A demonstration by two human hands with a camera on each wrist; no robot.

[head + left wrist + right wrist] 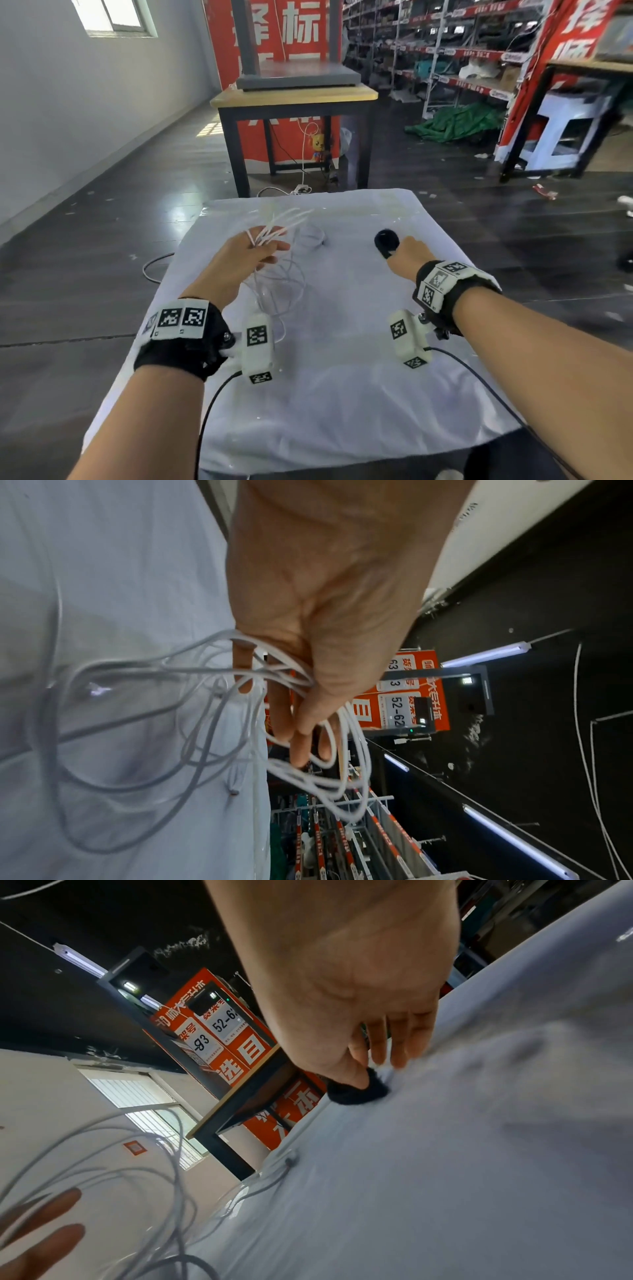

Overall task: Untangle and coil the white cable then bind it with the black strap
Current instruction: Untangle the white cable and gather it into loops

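The thin white cable point(274, 236) is bunched in loose loops around the fingers point(284, 712) of the left hand point(239, 263), which is raised above the left half of the desk point(342, 377), a surface covered with a pale white cloth. The wrist view shows several strands threaded between the partly curled fingers and pressed against the palm, so this hand has hold of the bundle. More loops hang down from the hand towards the cloth, and one cable end point(234, 791) dangles free below the fingers. The strands are blurred, so how far they are still tangled cannot be told.

The small black fuzzy strap point(386, 241), rolled into a round lump, lies on the cloth at the far right of the desk, well apart from the cable. The right hand point(409, 257) is down on it: the thumb point(356, 1077) presses onto the top of the strap and the other fingers curl beside it, touching the cloth. Whether they close on the strap's far side is hidden.
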